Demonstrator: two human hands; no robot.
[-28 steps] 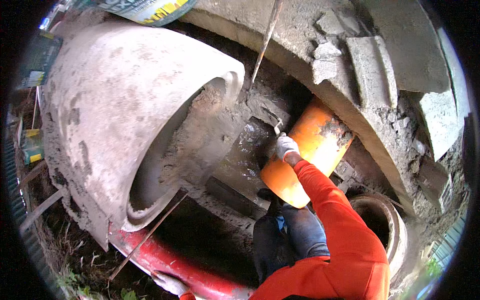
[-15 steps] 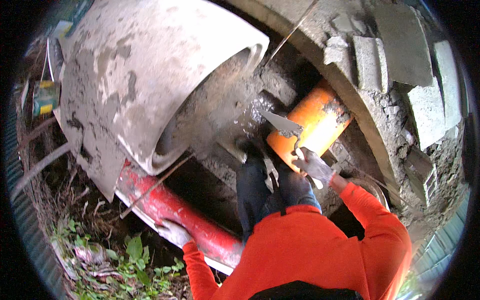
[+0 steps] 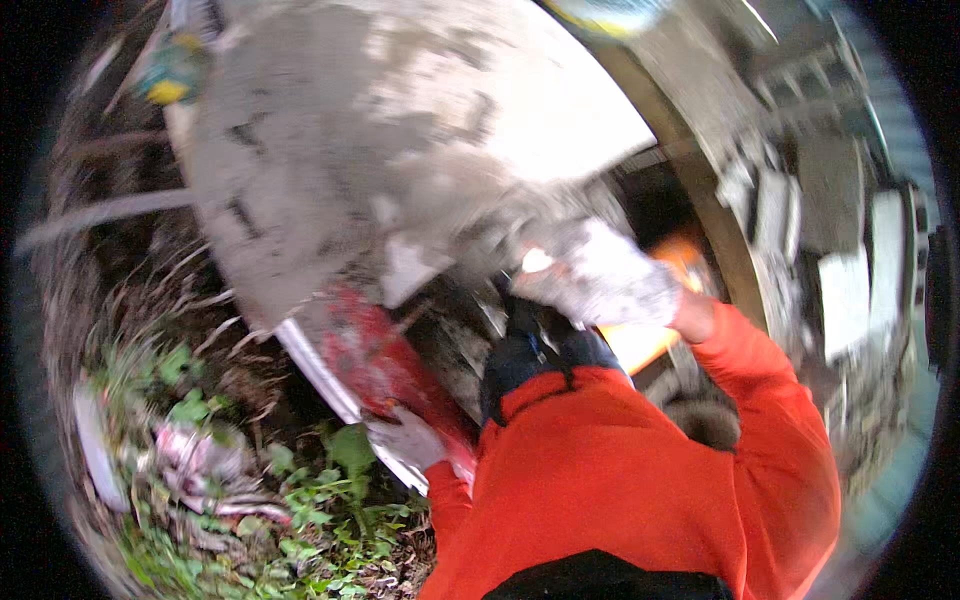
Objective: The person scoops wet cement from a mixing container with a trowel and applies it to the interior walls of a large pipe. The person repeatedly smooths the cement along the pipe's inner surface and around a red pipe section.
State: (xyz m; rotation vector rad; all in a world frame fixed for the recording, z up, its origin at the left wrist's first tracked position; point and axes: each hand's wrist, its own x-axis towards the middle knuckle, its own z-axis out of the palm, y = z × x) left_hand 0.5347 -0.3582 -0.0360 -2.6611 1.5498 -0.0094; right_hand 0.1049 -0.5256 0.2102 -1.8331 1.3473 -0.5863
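My right hand [image 3: 610, 275], in a grey-white work glove, is closed around a trowel, and its pale handle end [image 3: 537, 260] shows at the fist. A light, pointed shape that looks like the trowel blade [image 3: 408, 268] lies against the wet mortar below the big curved concrete piece [image 3: 300, 150]; motion blurs this area. My gloved left hand [image 3: 405, 438] rests with fingers stretched out on the edge of a red, scuffed curved surface [image 3: 370, 355], beside its white rim [image 3: 318, 372].
An orange cylinder [image 3: 640, 345] sits partly behind my right hand. To the right, a curved concrete wall [image 3: 725, 190] borders stacked grey blocks [image 3: 830, 200]. Green plants [image 3: 330, 530] and litter [image 3: 205, 450] lie at lower left. A pale bar [image 3: 110, 220] juts out at left.
My right hand has swung up and left with the trowel, from over the orange cylinder to the concrete piece. The view has shifted; my left hand stays on the red edge.
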